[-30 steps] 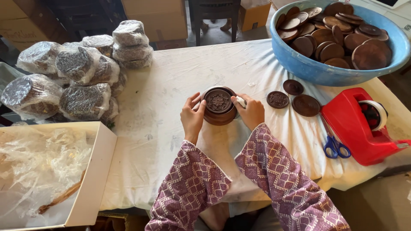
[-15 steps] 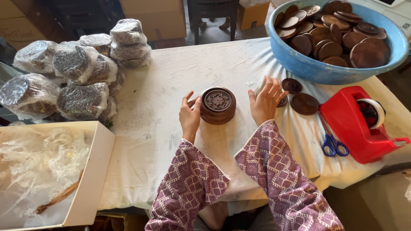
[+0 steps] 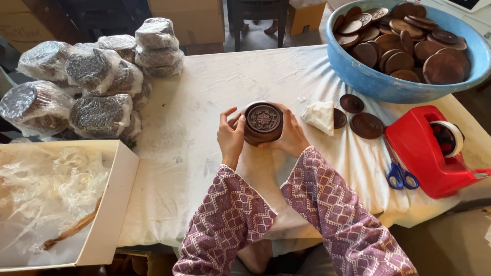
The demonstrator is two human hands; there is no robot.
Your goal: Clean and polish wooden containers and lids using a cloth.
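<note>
Round dark-brown wooden box (image 3: 262, 123) — carved flower on its lid — sits upright on the white cloth, cupped between both hands

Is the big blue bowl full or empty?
Nearly full. The blue bowl holds a heap of dark round wooden discs reaching about to its rim.

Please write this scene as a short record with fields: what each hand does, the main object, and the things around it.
left hand: left hand cups the left side of the carved wooden box
right hand: right hand wraps its right side
surface: white cloth on the table
right of box: crumpled white rag, loose wooden discs, red tape dispenser, blue-handled scissors
far right: blue basin full of wooden lids
left: plastic-wrapped bundles, white carton with plastic film
</note>
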